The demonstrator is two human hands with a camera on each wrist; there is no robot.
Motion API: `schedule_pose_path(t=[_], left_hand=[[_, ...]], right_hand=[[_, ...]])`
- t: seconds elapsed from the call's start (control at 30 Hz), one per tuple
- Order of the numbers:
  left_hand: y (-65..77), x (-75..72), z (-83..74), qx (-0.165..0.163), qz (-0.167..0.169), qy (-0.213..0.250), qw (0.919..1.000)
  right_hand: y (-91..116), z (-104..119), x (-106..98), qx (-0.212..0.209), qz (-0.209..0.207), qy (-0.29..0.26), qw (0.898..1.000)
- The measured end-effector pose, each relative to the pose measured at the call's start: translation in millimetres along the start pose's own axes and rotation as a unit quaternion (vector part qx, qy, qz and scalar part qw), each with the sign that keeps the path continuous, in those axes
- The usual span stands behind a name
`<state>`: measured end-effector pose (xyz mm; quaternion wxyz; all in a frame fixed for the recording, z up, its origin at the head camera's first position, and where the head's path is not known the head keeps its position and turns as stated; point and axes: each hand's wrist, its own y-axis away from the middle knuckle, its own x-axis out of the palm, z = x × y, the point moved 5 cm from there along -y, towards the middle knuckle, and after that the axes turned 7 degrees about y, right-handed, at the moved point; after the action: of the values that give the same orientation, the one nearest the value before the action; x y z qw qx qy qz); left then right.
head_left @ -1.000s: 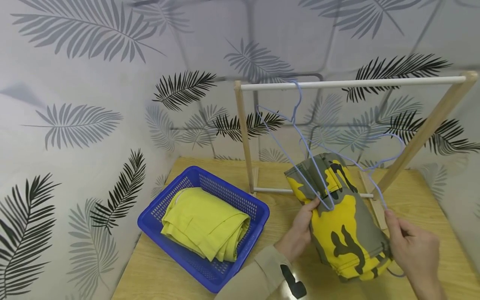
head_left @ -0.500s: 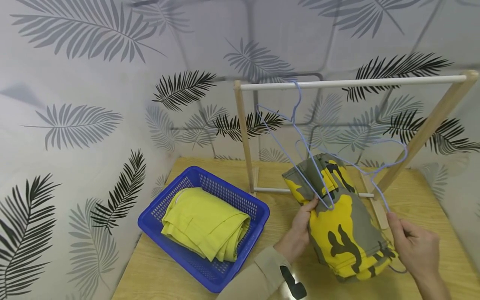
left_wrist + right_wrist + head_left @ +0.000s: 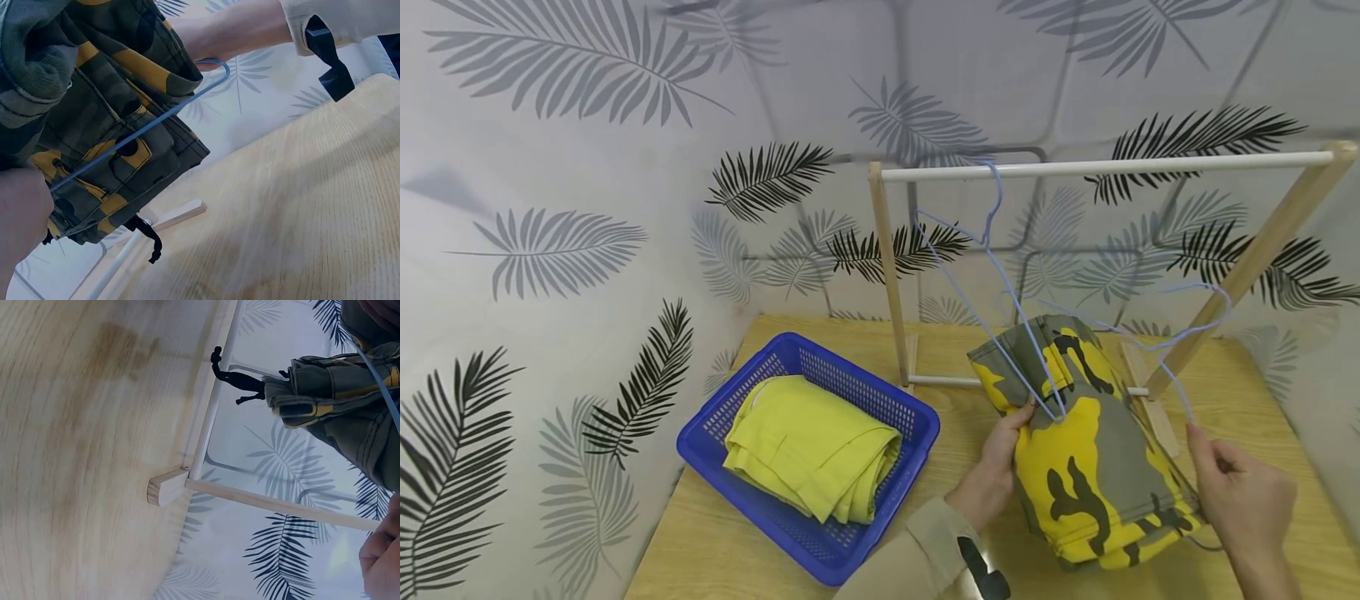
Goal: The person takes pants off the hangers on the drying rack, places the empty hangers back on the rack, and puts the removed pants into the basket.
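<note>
Folded yellow, green and black camouflage trousers (image 3: pixel 1112 467) are held between the hands, above the tabletop. My left hand (image 3: pixel 997 454) grips their left side, thumb on top and the other fingers hidden beneath. Their cloth hangs through a blue clothes hanger (image 3: pixel 1180 392), whose side wire my right hand (image 3: pixel 1247 492) pinches beside the cloth. The hook of this hanger points up and to the right. In the left wrist view, the hanger's lower bar (image 3: pixel 137 133) crosses the trousers' pocket, and a black drawstring (image 3: pixel 147 236) dangles from a hem.
A second blue hanger (image 3: pixel 1011 283) hangs from the white rod (image 3: pixel 1097 168) of a small wooden rack, its lower corner overlapping the trousers. Left of the rack, a blue basket (image 3: pixel 696 442) holds folded yellow cloth (image 3: pixel 812 446). A patterned wall stands behind the wooden table (image 3: pixel 700 542).
My right hand has moved slightly right, taking the held hanger with it, and the hook tilts further over. The trousers' lower part has shifted and spread a little. My left hand has stayed nearly still.
</note>
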<state>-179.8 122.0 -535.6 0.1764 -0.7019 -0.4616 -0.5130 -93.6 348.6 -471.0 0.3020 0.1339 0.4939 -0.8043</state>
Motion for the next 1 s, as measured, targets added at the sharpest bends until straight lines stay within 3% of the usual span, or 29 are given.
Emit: schedule_pose_path(t=[0.17,0.4,0.73,1.0], left_hand=[[0.6,-4.8,2.2,-0.002,0.002,-0.009,1.0],[2.8,-9.7,3.2,0.001,0.003,-0.016,0.9999],[6.5,-12.9,3.0,0.004,-0.006,-0.021,0.9998],[9.5,-12.6,-3.2,0.016,0.001,0.009,0.9998]], right_hand=[[-1.1,-8.4,1.5,0.031,0.026,0.043,0.998],[-3.7,-12.3,2.1,0.05,0.032,0.044,0.997],[-2.4,-24.9,13.3,0.022,-0.012,-0.001,1.0],[-2.8,-29.7,16.3,-0.048,-0.01,-0.014,0.999]])
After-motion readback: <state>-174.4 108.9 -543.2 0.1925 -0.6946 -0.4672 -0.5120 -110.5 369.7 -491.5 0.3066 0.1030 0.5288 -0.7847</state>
